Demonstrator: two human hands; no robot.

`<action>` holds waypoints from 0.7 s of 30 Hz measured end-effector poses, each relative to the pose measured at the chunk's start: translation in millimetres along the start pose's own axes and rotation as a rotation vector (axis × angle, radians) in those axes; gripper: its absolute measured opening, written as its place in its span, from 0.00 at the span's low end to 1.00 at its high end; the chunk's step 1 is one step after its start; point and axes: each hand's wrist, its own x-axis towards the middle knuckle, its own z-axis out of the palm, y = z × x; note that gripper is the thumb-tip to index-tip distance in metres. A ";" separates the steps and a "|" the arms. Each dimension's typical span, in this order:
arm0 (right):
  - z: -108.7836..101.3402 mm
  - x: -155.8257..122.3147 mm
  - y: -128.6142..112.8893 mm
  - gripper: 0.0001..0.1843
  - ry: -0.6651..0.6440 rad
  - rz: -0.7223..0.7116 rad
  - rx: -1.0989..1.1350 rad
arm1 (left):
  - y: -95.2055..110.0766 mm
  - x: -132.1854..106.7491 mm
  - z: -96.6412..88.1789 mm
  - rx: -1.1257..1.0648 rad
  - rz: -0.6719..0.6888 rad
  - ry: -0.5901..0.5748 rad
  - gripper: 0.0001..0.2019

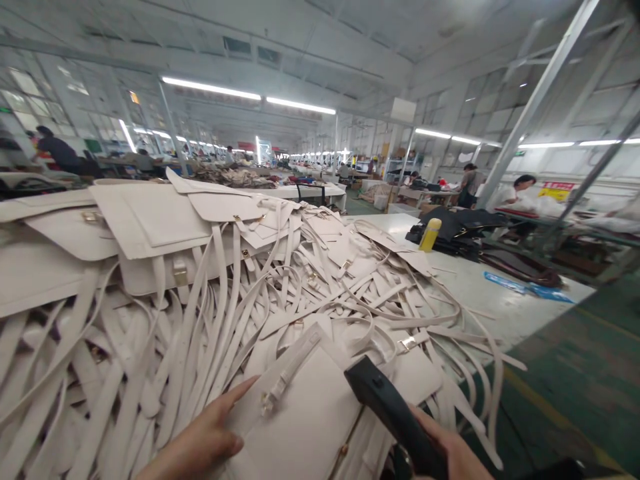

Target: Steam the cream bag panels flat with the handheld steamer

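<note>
A cream bag with a buckled strap and gold-coloured fittings lies in front of me, at the near edge of the pile. My left hand holds its left side, the forefinger along the edge and the thumb near the lower part. Wrapped in my right hand is a black handheld tool with a small button on top. Its blunt end points up and left over the right part of the bag. The kind of tool cannot be made out, and my right fingers are mostly hidden behind it.
A big heap of cream bag pieces and dangling straps covers the table. Farther right are a yellow bottle, black bags and blue packets. Several people work at other tables; a metal post rises at right.
</note>
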 end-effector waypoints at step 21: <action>23.8 163.5 -58.3 0.15 -0.046 0.006 0.065 | -15.4 7.6 -4.1 -0.083 -0.021 -0.025 0.37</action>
